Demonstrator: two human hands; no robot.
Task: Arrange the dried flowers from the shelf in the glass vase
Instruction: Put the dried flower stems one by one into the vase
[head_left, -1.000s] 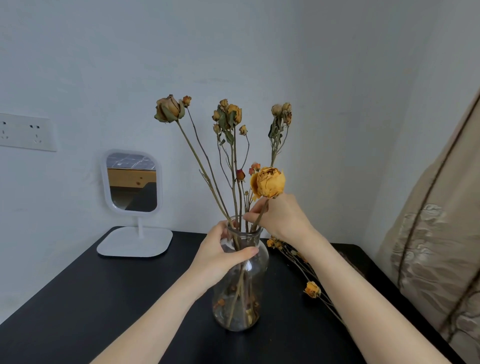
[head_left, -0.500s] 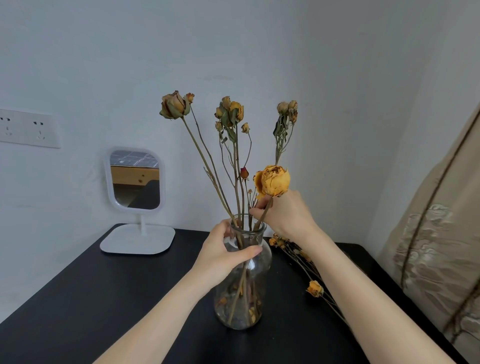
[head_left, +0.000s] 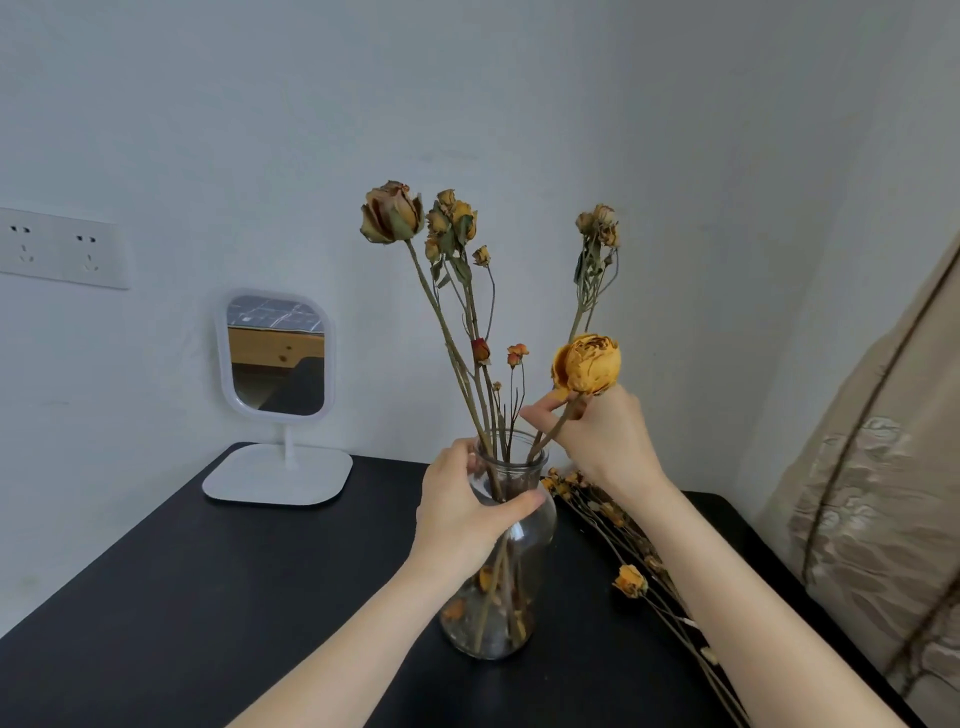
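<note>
left hand (head_left: 465, 512) gripping glass vase (head_left: 498, 571), right hand (head_left: 597, 441) pinching yellow flower (head_left: 587, 364) stem

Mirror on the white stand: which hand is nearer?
Left. The left hand grips the neck of the glass vase, to the right of the mirror. The right hand pinches the yellow flower's stem farther right, beyond the vase.

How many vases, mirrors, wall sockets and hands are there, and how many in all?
Glass vase: 1
Mirror: 1
Wall socket plate: 1
Hands: 2, left hand and right hand
Total: 5
</note>
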